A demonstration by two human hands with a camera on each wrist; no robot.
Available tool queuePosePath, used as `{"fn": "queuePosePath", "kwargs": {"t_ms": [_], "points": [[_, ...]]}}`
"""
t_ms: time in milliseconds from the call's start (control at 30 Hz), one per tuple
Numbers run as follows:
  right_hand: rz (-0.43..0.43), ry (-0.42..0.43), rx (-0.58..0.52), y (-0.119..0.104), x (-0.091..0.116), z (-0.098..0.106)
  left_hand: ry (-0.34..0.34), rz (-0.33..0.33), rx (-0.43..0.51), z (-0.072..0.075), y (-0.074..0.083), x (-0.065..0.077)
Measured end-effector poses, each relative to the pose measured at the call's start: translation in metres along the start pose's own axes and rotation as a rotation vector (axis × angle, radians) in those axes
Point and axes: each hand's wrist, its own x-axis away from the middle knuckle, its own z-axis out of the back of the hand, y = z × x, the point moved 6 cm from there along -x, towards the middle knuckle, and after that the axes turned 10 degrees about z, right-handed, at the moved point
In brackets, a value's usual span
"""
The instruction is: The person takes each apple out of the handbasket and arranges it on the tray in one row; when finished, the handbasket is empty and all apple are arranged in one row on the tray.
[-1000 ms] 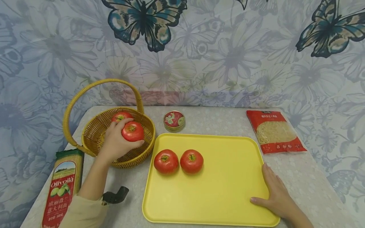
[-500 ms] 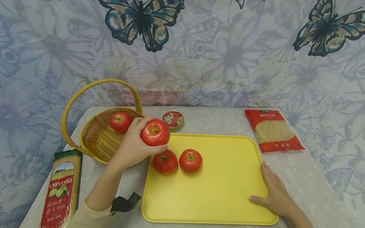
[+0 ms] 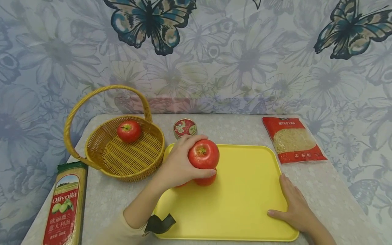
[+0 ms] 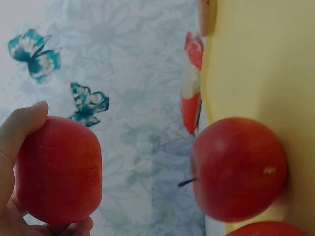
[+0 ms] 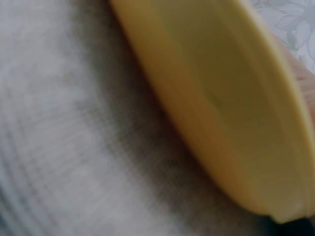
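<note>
My left hand [image 3: 179, 165] grips a red apple [image 3: 203, 154] from its left side, thumb below and fingers over the far side. It is held above the yellow tray [image 3: 232, 211]. In the left wrist view, the held apple [image 4: 61, 169] is apart from an apple with a dark stem [image 4: 238, 169] on the tray. Another apple [image 4: 268, 230] shows at that view's bottom edge. From the head, both tray apples are mostly hidden behind my left hand and its apple. My right hand [image 3: 295, 207] rests at the tray's right rim, fingers extended, thumb over the inside.
A wicker basket [image 3: 159, 163] with a tall handle stands left of the tray, one apple [image 3: 129, 131] inside. A round red-lidded tin [image 3: 185, 127] sits behind the tray. An Olivoilà pasta pack [image 3: 63, 206] lies far left, a red pasta bag [image 3: 294, 141] at back right.
My left hand has lifted an apple out of the basket and carried it right, over the tray's apples. One apple stays in the basket. The right hand keeps its place on the rim.
</note>
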Motion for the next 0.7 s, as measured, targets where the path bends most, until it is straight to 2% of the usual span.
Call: {"fn": "queuePosePath", "kwargs": {"t_ms": [133, 333, 700], "points": [[-0.014, -0.013, -0.005, 0.000, -0.001, 0.000, -0.009, -0.031, -0.037, -0.018, 0.008, -0.002], [-0.015, -0.013, 0.001, 0.001, -0.001, 0.000, -0.068, -0.090, -0.132, -0.046, 0.018, -0.006], [-0.032, -0.019, -0.015, -0.002, -0.001, 0.001, -0.117, -0.113, -0.315, -0.089, 0.018, -0.016]]}}
